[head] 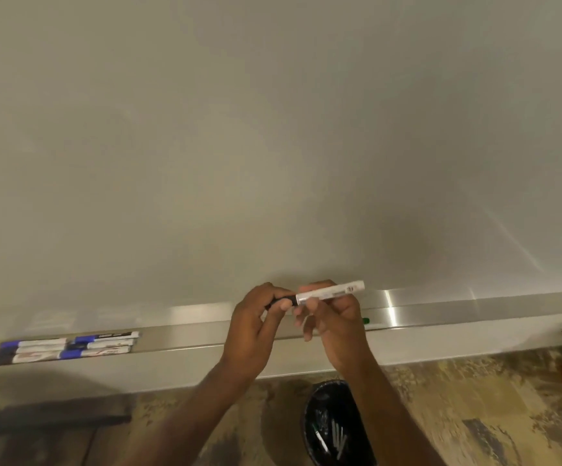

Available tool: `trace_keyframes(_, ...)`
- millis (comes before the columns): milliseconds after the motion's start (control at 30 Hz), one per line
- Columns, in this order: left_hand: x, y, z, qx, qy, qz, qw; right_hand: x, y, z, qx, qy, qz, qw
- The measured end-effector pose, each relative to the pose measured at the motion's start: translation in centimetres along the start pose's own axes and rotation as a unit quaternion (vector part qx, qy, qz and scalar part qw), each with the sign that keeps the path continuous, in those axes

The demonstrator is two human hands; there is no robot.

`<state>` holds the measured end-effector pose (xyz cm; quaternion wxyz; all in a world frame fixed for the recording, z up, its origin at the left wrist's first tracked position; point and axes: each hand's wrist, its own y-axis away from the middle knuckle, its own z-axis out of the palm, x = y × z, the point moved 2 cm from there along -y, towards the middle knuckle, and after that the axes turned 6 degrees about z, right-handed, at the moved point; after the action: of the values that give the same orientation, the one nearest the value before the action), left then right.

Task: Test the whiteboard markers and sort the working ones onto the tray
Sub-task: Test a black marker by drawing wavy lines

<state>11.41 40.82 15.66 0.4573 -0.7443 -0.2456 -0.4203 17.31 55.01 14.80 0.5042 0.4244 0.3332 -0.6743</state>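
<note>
Left hand (256, 317) pinched the black cap (281, 301), right hand (331, 314) gripped the marker (330, 290) barrel, probably for uncapping. Sorted ones lined up on tray (185, 336).

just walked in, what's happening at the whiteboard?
A person holds one marker in both hands: the left hand grips its dark cap end, the right hand its white barrel, in front of the whiteboard. Several blue-capped markers lie on the tray to the left. A black bin with a few markers sits on the floor below.
</note>
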Motion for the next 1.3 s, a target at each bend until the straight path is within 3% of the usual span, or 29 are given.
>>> trace_keyframes(200, 4.2, -1.1, -3.9, 0.139, 0.159, -0.081, 0.974, -1.5, -1.5, 8.7, 0.08, -0.087, -0.076, 0.99)
trace_keyframes(400, 8.0, -2.1, -7.8, 0.188, 0.328, -0.125, 0.917, -0.6, -0.9, 16.6, 0.163, -0.097, -0.101, 0.977)
trace_keyframes(500, 8.4, -2.1, -9.9, 0.222, 0.351, -0.15, 0.898, 0.1, -0.9, 19.0, 0.207, -0.048, -0.111, 0.971)
trace_keyframes(667, 8.3, -1.8, -12.9, 0.256, 0.36, -0.16, 0.883, 0.8, -1.2, 22.7, 0.173, -0.073, -0.154, 0.97)
trace_keyframes(833, 7.2, -1.5, -16.5, 0.339, 0.451, -0.203, 0.801, 1.5, -1.8, 24.5, 0.211, -0.18, -0.18, 0.944)
trace_keyframes(933, 7.2, -1.3, -18.4, 0.308, 0.445, -0.17, 0.823, 1.7, -2.0, 26.6, 0.191, -0.15, -0.213, 0.946)
trace_keyframes(1067, 7.5, -2.4, -22.0, 0.262, 0.377, -0.087, 0.884, 0.2, -2.1, 29.0, 0.154, -0.08, -0.262, 0.949)
trace_keyframes(1200, 8.1, -4.1, -25.5, 0.223, 0.238, 0.028, 0.945, -3.0, -2.5, 31.4, 0.146, -0.018, -0.309, 0.94)
trace_keyframes(1300, 9.3, -6.0, -27.7, 0.191, 0.133, 0.113, 0.966, -5.7, -3.2, 33.4, 0.129, 0.017, -0.343, 0.93)
